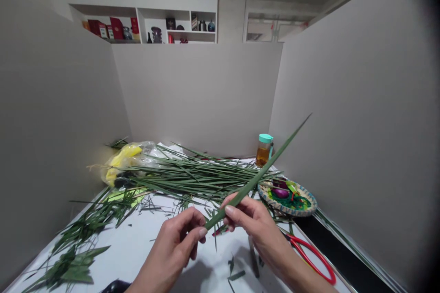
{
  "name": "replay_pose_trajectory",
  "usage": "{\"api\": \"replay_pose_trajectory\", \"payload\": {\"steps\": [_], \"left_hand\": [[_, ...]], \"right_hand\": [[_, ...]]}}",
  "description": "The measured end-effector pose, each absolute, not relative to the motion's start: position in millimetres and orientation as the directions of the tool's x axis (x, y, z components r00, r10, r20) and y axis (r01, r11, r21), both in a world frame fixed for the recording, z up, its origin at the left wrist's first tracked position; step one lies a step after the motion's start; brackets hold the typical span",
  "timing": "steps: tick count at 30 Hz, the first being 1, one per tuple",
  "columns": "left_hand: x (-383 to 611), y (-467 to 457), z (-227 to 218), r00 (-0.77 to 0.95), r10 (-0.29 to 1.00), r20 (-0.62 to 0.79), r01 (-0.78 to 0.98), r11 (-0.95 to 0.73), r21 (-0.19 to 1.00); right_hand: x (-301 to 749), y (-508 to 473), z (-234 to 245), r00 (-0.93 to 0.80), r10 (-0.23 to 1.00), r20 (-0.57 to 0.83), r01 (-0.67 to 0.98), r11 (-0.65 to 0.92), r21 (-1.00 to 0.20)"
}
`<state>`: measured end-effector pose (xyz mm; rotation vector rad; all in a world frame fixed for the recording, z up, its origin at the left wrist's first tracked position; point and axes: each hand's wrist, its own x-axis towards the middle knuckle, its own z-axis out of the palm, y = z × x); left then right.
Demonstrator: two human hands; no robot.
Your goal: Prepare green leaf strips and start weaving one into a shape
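Observation:
A long green leaf blade [256, 180] slants up to the right across the middle of the head view, its tip narrowing to a point. My left hand [180, 240] pinches its lower end between thumb and fingers. Further up, my right hand [252, 219] grips the same blade, thumb on top and fingers underneath. Beneath my hands lie leaf scraps [237, 275] on the white table [161, 219]. Scissors with red handles [318, 256] rest beside my right forearm, their blades partly hidden.
Behind my hands lies a heap of long green leaves [192, 171], with a plastic bag [127, 160] at its left. Leaf pieces [79, 261] cover the left side. A lidded bottle of amber liquid [263, 153] and a woven basket [311, 210] stand right. Grey partitions [199, 91] enclose the table.

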<state>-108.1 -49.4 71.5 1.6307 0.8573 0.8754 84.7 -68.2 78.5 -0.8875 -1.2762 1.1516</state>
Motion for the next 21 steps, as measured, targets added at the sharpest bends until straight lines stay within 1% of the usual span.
{"api": "replay_pose_trajectory", "payload": {"steps": [4,11,14,17,21], "left_hand": [[-112,-48,80,0.484,0.865,0.136,0.096,-0.207,0.974],[-116,-50,90,0.498,0.859,0.119,0.050,-0.166,0.985],[-119,-49,91,0.505,0.856,0.110,0.029,-0.144,0.989],[-120,-48,92,0.549,0.832,0.080,0.023,-0.111,0.994],[-116,-50,92,0.595,0.802,0.056,0.087,-0.134,0.987]], "right_hand": [[84,-71,79,-0.036,0.967,0.254,-0.152,0.246,-0.957],[82,-84,93,0.009,0.968,0.250,-0.176,0.247,-0.953],[86,-86,100,0.055,0.965,0.256,-0.215,0.262,-0.941],[90,-85,103,0.115,0.951,0.286,-0.263,0.307,-0.915],[88,-83,97,0.065,0.952,0.298,-0.251,0.304,-0.919]]}}
